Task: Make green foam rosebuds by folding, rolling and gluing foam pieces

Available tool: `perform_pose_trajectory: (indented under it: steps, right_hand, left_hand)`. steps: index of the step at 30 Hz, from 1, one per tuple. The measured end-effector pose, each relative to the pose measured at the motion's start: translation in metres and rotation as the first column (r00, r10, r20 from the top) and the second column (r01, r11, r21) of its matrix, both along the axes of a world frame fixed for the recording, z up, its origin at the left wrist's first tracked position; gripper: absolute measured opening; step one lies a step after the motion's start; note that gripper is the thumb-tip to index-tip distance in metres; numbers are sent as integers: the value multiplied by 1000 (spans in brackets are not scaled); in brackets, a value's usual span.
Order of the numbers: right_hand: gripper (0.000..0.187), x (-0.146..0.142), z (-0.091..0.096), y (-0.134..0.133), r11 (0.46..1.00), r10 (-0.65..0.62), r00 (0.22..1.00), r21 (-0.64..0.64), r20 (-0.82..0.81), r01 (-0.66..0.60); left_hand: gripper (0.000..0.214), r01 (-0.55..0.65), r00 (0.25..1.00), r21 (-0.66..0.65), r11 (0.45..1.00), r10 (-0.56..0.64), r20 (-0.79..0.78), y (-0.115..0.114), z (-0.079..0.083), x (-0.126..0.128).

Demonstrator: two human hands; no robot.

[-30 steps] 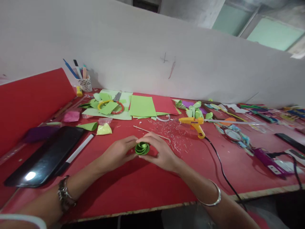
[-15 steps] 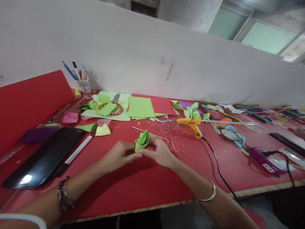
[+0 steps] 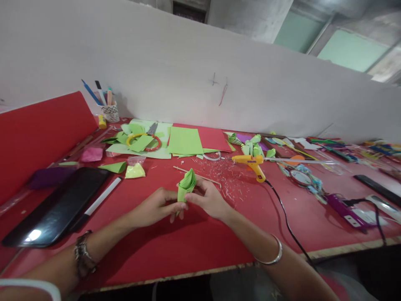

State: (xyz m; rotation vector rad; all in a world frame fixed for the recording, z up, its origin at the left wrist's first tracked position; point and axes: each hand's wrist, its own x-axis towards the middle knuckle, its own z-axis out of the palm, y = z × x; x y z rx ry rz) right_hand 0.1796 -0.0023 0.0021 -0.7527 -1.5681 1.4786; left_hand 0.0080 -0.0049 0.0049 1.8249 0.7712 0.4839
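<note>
A rolled green paper flower (image 3: 187, 186), with layered folds at its top, stands upright between my hands above the red table. My left hand (image 3: 161, 207) grips its lower end from the left, fingers curled under and around it. From the right, my right hand (image 3: 208, 198) holds it with the thumb pressed against its front and the other fingers behind. Part of its back is hidden by my right fingers. Just beyond my hands lies a thin wooden stick (image 3: 203, 177) on the table.
A yellow glue gun (image 3: 255, 164) with a black cord lies to the right, near paper scraps. Green sheets (image 3: 185, 141) and scissors (image 3: 152, 129) lie at the back. At left are a black phone (image 3: 59, 205) and a marker (image 3: 98, 200). A purple socket block (image 3: 346, 211) sits far right.
My right thumb has moved up the front of the paper flower. My left fingers have shifted lower, with fingertips now showing under it. The flower is slightly more upright.
</note>
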Motion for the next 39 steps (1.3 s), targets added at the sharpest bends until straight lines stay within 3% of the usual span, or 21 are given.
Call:
perform_pose_trajectory:
  steps: [9, 15, 22, 26, 37, 39]
  right_hand:
    - [20, -2, 0, 0, 999, -32, 999, -31, -19, 31]
    - [21, -2, 0, -1, 999, -6, 999, -47, 52, 9]
    - [18, -1, 6, 0, 993, -105, 993, -53, 48, 108]
    - [21, 0, 5, 1, 994, -92, 995, -63, 51, 95]
    - [21, 1, 5, 0, 997, -40, 996, -69, 74, 45]
    - [23, 0, 4, -1, 997, -17, 996, -71, 85, 23]
  left_hand:
    - [24, -23, 1000, 7, 1000, 24, -17, -1, 5, 3]
    - [23, -34, 999, -50, 998, 35, 17, -1, 2, 3]
    - [25, -52, 998, -176, 983, 58, 32, -1, -2, 2]
    - [27, -72, 996, -211, 975, 80, 28, -1, -3, 2]
    - [28, -69, 997, -102, 992, 72, 26, -1, -2, 3]
    - [28, -113, 994, -65, 992, 113, 6, -1, -2, 3]
